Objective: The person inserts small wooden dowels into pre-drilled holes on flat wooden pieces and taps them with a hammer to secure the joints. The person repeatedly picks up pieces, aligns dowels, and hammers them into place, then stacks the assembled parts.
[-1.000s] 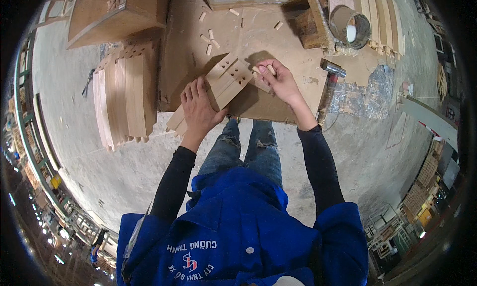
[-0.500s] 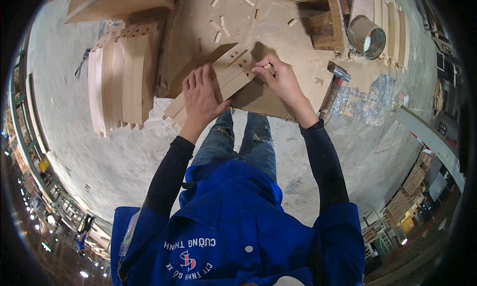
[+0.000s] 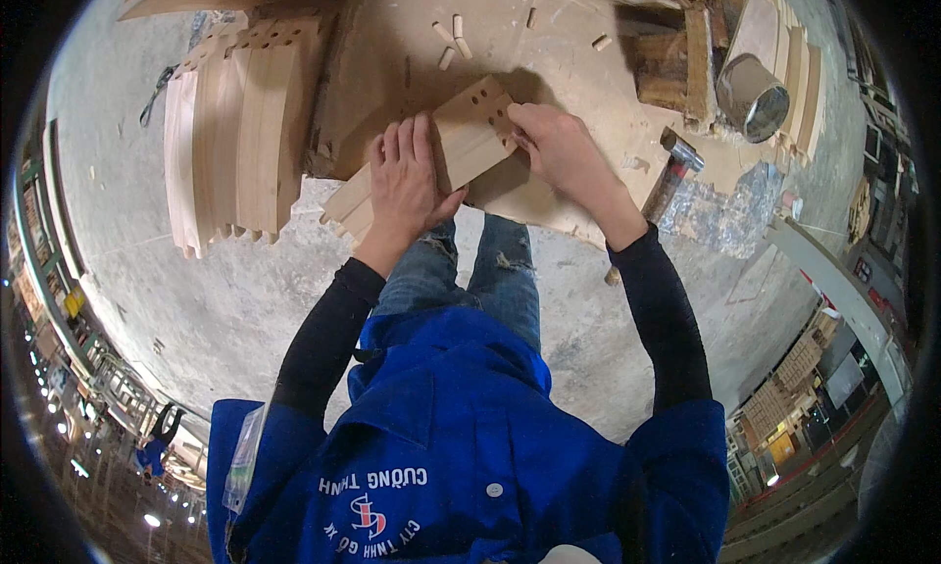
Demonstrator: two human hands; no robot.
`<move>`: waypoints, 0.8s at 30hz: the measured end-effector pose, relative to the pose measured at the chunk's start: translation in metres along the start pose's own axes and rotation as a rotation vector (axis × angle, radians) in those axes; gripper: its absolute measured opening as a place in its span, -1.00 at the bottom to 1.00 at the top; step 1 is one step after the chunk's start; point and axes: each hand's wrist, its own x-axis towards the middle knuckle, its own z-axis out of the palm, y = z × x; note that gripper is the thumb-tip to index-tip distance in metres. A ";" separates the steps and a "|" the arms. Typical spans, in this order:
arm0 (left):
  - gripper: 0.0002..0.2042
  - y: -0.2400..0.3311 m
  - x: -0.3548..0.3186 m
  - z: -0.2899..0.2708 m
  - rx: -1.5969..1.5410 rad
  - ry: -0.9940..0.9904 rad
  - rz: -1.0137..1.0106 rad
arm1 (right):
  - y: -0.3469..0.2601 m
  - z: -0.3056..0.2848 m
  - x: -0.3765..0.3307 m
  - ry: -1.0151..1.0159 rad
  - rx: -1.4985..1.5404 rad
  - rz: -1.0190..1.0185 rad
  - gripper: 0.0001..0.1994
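A pale wooden block (image 3: 470,138) with several drilled holes in its end lies slanted across a brown board (image 3: 549,45). My left hand (image 3: 404,177) presses flat on the block's middle, fingers spread. My right hand (image 3: 554,147) is at the block's holed end, fingertips pinched together against the holes; whether a dowel sits between them is hidden. Several short wooden dowels (image 3: 453,27) lie scattered on the board beyond the block.
A stack of similar curved wooden pieces (image 3: 230,138) stands to the left on the concrete floor. A hammer (image 3: 671,167) lies at the board's right edge, with a cardboard tube (image 3: 755,94) and a dark wood block (image 3: 667,69) behind it. My knees are under the board.
The view has shifted, so the block sits lower in the picture. My right hand stays pinched at the holed end; my left hand has slid further onto the block.
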 end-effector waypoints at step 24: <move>0.13 0.000 -0.001 -0.005 -0.010 0.000 -0.002 | 0.061 0.001 0.010 0.122 0.734 0.237 -0.79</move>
